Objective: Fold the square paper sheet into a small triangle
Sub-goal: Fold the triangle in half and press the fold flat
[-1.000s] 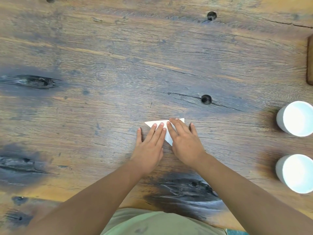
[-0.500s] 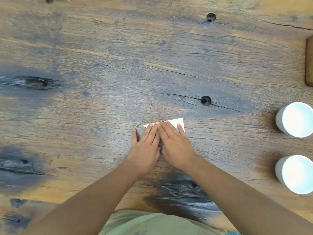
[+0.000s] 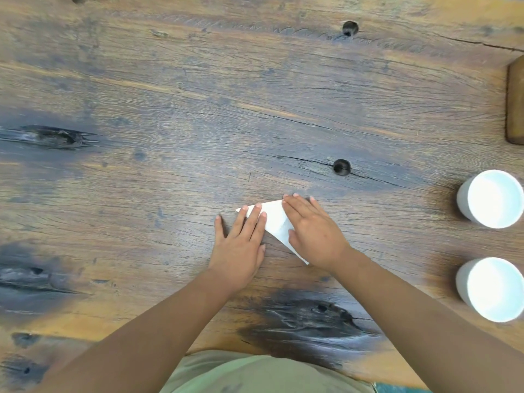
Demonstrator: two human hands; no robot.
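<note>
Paper comes first: the white folded paper sheet [image 3: 274,222] lies flat on the weathered, knotted brown wooden table [image 3: 198,109], just in front of the person, and it already has a triangular outline, with one point to the left, a long slanted edge running down toward the right wrist, and a top edge partly hidden under fingers. Judging from that shape, the square has been folded at least once along a diagonal; how many layers lie in it cannot be told from this view.

The left hand [image 3: 241,245] rests palm down with its fingers [image 3: 249,219] spread moderately and straight, the tips of the middle ones pressing on the left corner of the triangle while the little finger and thumb lie on bare wood. The right hand [image 3: 312,234] also lies flat, fingers held close together and extended, covering the right part of the paper up to its top edge. Neither hand grips anything; both press down.

This looks like creasing, flattening a fold that has been made. Whether the triangle counts as small enough is a judgement; it seems compact beside the hands, so the task appears near its end, with perhaps one more halving fold or only a final press left.

Two white round cups [image 3: 492,198] stand well apart at the right, and a brown wooden block edge [image 3: 516,103] shows at the far right.
</note>
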